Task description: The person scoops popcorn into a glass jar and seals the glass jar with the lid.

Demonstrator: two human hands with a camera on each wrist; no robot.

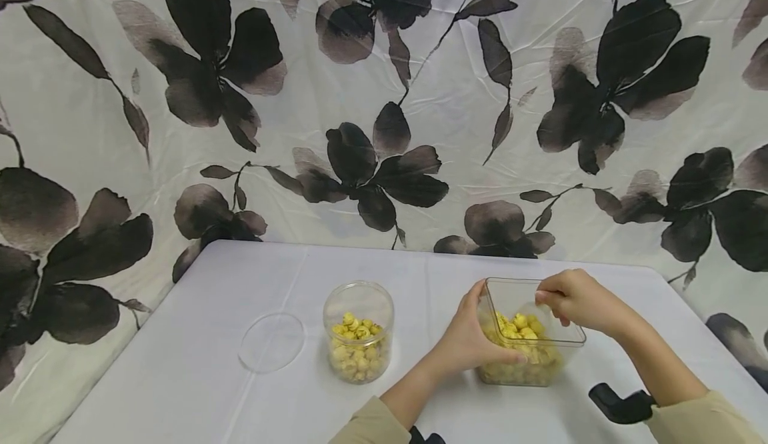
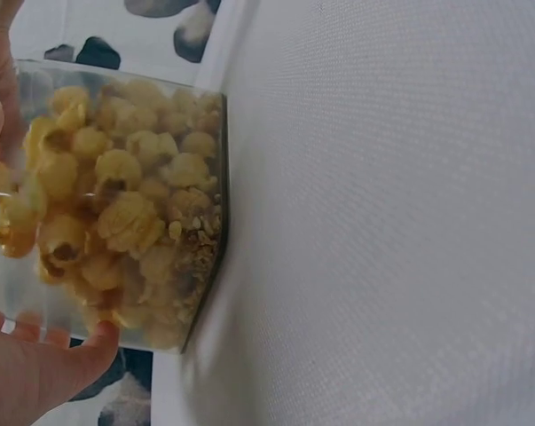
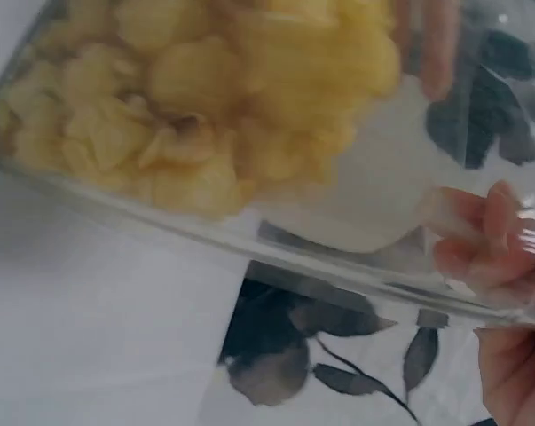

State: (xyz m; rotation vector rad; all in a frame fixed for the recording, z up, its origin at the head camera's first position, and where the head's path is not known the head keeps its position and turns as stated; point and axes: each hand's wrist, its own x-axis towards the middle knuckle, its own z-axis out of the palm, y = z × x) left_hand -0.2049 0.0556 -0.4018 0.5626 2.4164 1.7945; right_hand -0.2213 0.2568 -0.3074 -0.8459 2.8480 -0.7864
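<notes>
A clear square container with yellow popcorn in it stands tilted on the table at the right. My left hand grips its left side, the thumb along the front wall and the fingers round the back. Inside the rim, my right hand reaches in from the right with bent fingers. In the right wrist view those fingers pinch a translucent, whitish, rounded scoop, its edge against the popcorn. Small crumbs gather at the container's bottom in the left wrist view.
Left of the container stands a round clear jar, partly filled with popcorn. A clear round lid lies flat farther left on the white tablecloth. Behind the table hangs a flower-patterned cloth. Black straps show at the wrists.
</notes>
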